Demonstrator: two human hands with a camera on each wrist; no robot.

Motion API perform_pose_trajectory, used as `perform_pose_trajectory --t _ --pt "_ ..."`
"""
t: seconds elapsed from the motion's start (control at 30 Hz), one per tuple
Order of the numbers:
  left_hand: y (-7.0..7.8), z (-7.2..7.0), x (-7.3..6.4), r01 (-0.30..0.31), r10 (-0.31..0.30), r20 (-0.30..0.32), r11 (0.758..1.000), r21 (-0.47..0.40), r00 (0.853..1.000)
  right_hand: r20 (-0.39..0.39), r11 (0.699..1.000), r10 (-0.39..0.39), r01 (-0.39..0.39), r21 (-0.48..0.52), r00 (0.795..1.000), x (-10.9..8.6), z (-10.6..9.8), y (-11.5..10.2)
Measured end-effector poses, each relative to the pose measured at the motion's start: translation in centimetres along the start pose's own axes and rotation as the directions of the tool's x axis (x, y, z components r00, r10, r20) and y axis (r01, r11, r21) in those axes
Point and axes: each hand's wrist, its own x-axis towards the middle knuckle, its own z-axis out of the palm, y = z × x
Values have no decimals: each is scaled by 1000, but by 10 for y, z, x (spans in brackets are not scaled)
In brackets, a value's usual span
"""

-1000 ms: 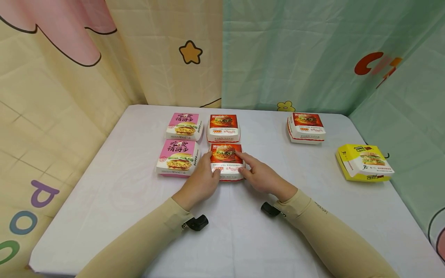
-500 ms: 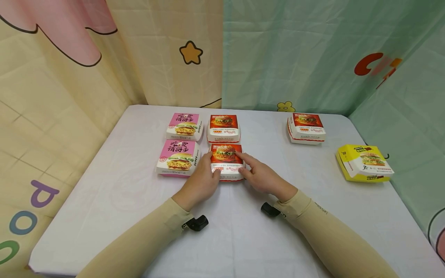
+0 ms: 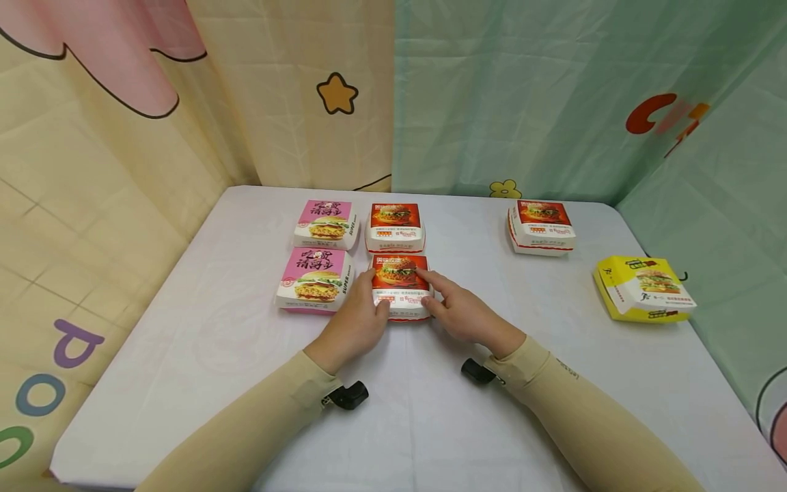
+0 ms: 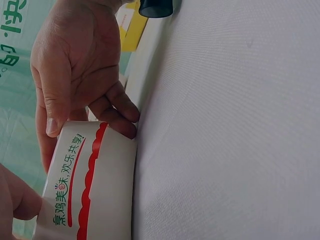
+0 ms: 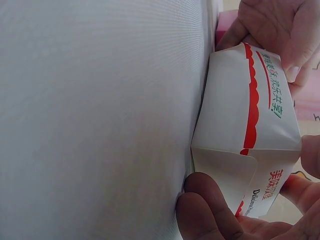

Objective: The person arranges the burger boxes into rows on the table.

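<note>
In the head view a red-and-white burger box (image 3: 402,275) lies flat on the white tablecloth between the two hands. My left hand (image 3: 353,321) holds its left side, with the thumb at the front edge. On the right side, my right hand (image 3: 465,312) grips it with the index finger on top and the thumb near the front corner. The right wrist view shows curled fingers low against the side of the burger box (image 5: 225,100), close to the cloth. From the left wrist, the front face of the burger box (image 4: 112,175) is visible.
Directly behind stands another red-and-white box (image 3: 395,229). Two pink boxes, a rear one (image 3: 326,224) and a front one (image 3: 315,279), sit to the left. Farther right are a third red-and-white box (image 3: 541,227) and a yellow box (image 3: 644,288) near the table's right edge.
</note>
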Motion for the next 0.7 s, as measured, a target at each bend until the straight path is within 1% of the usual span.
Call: perform_pose_trajectory --t 0.57,0.7 --pt "2 -1 1 7 -7 -1 1000 -3 1000 5 1000 6 -6 2 1000 0 -1 0" --pt "3 -2 1 9 -9 1 1000 -11 1000 -1 1000 8 -8 -14 1000 0 -1 -1"
